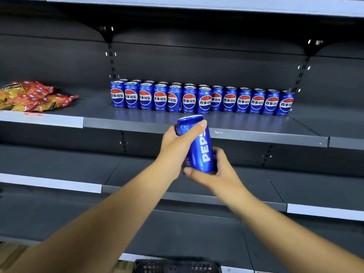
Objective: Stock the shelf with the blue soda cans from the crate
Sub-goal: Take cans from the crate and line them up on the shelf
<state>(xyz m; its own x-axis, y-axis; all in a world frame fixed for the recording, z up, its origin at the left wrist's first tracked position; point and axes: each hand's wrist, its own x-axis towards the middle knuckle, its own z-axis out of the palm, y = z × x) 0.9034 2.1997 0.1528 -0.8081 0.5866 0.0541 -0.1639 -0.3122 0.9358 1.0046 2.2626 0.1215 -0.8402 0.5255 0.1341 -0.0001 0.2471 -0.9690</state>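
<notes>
Because the label must face out like the stocked row beyond the fingers, both hands turn the blue can: left hand fingers wrapped round its top, right hand fingers cupping its base, short of the shelf.

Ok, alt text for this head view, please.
Both hands, left and right, hold one tilted blue soda can before a dark shelf bearing rows of upright matching cans; red snack bags lie left, a black crate below.
</notes>
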